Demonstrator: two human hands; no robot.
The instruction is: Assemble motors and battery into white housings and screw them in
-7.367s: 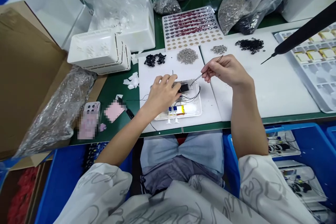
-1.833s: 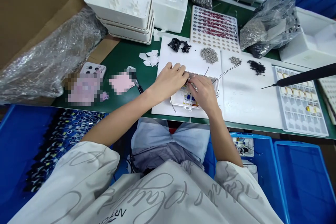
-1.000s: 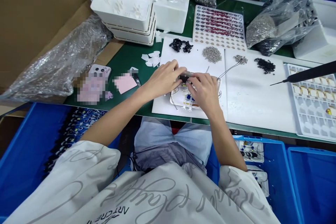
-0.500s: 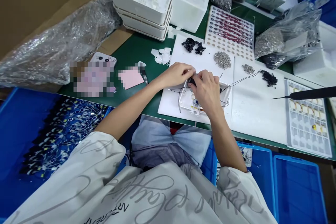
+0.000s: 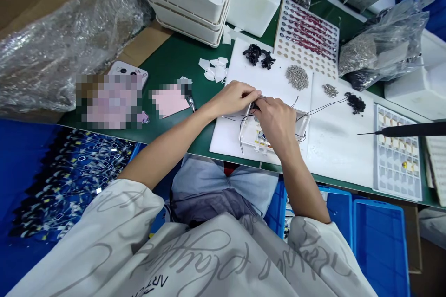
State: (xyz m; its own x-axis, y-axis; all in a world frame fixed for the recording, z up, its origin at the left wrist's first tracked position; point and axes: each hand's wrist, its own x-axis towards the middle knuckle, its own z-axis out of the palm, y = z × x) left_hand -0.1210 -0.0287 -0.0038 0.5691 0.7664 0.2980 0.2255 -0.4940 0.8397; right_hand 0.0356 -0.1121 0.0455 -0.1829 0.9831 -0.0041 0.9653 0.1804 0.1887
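Observation:
A shallow white plastic housing (image 5: pixel 248 135) lies on the white work mat, with small electronic parts and thin black wires (image 5: pixel 322 108) in and around it. My left hand (image 5: pixel 237 97) reaches over its far left corner, thumb and fingers pinched together. Against those fingertips, my right hand (image 5: pixel 277 118) is bent over the housing with its fingers curled down. Something small and dark shows between the two hands, too covered to name. My right hand hides much of the housing's inside.
Piles of black parts (image 5: pixel 258 55), silver screws (image 5: pixel 297 77) and small black pieces (image 5: pixel 355 103) lie on the mat. A black screwdriver-like tool (image 5: pixel 411 130) juts in from the right above a compartment tray (image 5: pixel 397 181). White bins (image 5: pixel 195 9) are stacked behind; a phone (image 5: pixel 120 95) lies left.
My right hand's fingers have drawn closer together and lie flatter over the housing. My left hand stays at the same corner. The whole view has shifted slightly.

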